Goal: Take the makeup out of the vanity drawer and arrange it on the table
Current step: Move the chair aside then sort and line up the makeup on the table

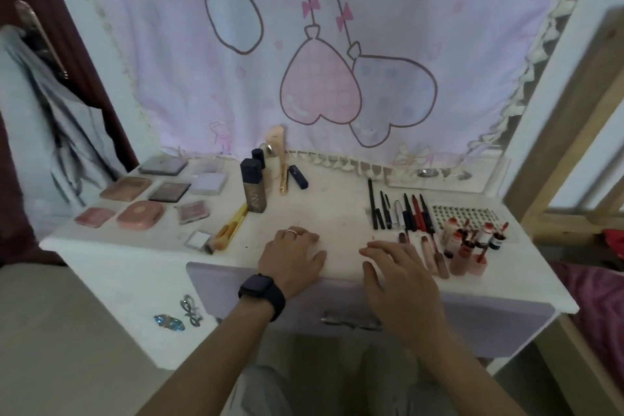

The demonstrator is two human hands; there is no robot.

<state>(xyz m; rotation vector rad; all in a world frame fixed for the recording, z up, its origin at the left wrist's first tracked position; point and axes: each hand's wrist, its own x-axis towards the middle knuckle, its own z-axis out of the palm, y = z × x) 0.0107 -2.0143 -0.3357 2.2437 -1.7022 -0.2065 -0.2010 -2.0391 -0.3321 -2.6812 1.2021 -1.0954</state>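
Note:
Makeup is laid out on the white vanity table (337, 209). Several compacts and palettes (140, 214) lie in rows at the left, with brushes (231, 228) beside them. A dark foundation bottle (254, 191) stands at the middle back. Several pencils and liners (401, 213) lie side by side at the right, with lip tints and small bottles (472, 245) in front of them. The purple drawer (337, 307) below the tabletop is closed. My left hand (292, 258) rests flat at the table's front edge. My right hand (396, 272) rests on the edge next to it, fingers spread, holding nothing.
A pink cartoon curtain (337, 61) hangs behind the table. A lash tray (462, 214) lies at the right back. A wooden frame (574, 145) stands to the right and grey clothing (44, 132) hangs at the left. Decorative handles (179, 316) sit on the white side panel.

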